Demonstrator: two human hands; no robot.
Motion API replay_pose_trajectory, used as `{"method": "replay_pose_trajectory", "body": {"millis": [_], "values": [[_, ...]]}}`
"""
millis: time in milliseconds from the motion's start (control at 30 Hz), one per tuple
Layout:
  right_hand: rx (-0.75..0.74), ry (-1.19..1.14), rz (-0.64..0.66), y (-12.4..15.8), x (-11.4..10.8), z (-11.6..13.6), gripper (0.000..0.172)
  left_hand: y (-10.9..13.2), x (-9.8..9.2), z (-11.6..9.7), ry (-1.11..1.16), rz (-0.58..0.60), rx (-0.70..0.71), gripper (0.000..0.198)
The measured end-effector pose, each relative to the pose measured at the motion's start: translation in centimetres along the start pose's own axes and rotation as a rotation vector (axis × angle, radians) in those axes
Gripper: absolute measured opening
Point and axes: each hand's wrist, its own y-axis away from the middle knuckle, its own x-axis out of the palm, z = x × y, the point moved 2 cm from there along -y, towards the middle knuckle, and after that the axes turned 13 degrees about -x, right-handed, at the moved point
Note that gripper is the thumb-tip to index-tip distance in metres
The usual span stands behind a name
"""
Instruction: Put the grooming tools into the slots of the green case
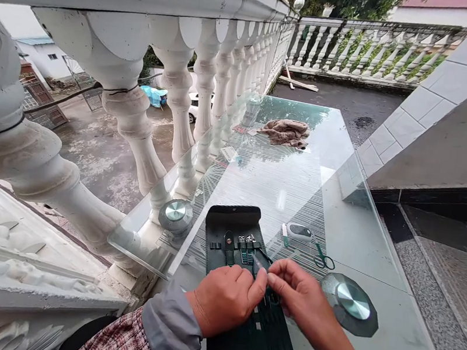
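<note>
A manicure case (264, 345) is lying open on the glass desk (354, 235) at the lower middle of the frame, its long shape tilting slightly. It is showing a dark, blackish-green leather-like cover with rounded corners, and its upper flap is standing out as a plain dark panel. Along the inside, straps are holding a row of small tools: a dark-handled tool (228, 248) with a round metal rivet and, beside it, silver-topped nail clippers (247, 247) with green parts. Small metal bits are glinting in the lower half, partly covered by the hands.

The left hand (225, 298) is hovering over the case's middle, its fingers curling inward and the thumb pressing toward the forefinger. A pale, translucent sliver (258, 263) is showing just above that thumb, too blurred to name; whether the fingers are gripping it, I cannot tell. The right hand (303, 292) is meeting it from the right, thumb and forefinger nearly closing in a pinch; what they are holding is hidden.

Right of the case, green-handled scissors (323, 258), a grey oval tool (299, 231) with a dark face, and a small green-and-white tool (285, 235) are lying near one another. Farther up, a crumpled brown cloth (284, 132) is resting at the desk's far end. A white balustrade (175, 77) is running along the left.
</note>
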Motion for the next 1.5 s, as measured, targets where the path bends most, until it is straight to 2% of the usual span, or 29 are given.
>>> {"method": "replay_pose_trajectory", "body": {"millis": [167,267,333,433,500,700,933,1100,1233,1333,1500], "values": [[0.094,-0.168,0.134,1.9,2.1,0.1,0.034,0.2,-0.1,0.1,0.022,-0.041,0.041,0.013],[0.021,-0.072,0.12,2.3,1.7,0.3,0.029,0.3,0.1,0.2,0.004,-0.034,0.063,0.011],[-0.158,0.096,0.062,2.5,1.2,0.7,0.023,0.2,0.2,0.3,-0.027,-0.018,0.059,0.012],[-0.553,0.339,-0.041,2.9,0.8,1.4,0.013,0.1,0.2,0.6,-0.054,-0.019,0.041,0.012],[-0.745,0.435,-0.056,3.2,0.9,1.6,0.011,0.0,0.2,0.7,-0.051,-0.043,0.037,0.012],[-0.957,0.608,0.02,3.8,1.5,1.6,0.013,0.0,0.1,1.0,-0.063,-0.061,0.027,0.013],[-1.03,0.725,0.066,3.8,2.4,1.5,0.02,0.2,0.4,0.9,-0.057,-0.047,0.038,0.015],[-1.049,0.75,0.038,3.8,2.3,1.4,0.022,0.2,0.4,1.2,-0.047,-0.025,0.013,0.014],[-1.037,0.765,-0.009,3.7,2.1,1.1,0.02,0.0,0.2,2.7,-0.096,0.064,-0.166,0.01],[-1.027,0.779,-0.002,3.6,2.3,1.0,0.021,0.1,0.1,3.8,-0.155,0.153,-0.29,0.018],[-1.041,0.806,0.031,3.3,2.9,1.0,0.021,0.7,0.4,2.9,-0.109,0.29,-0.133,0.019]]}}
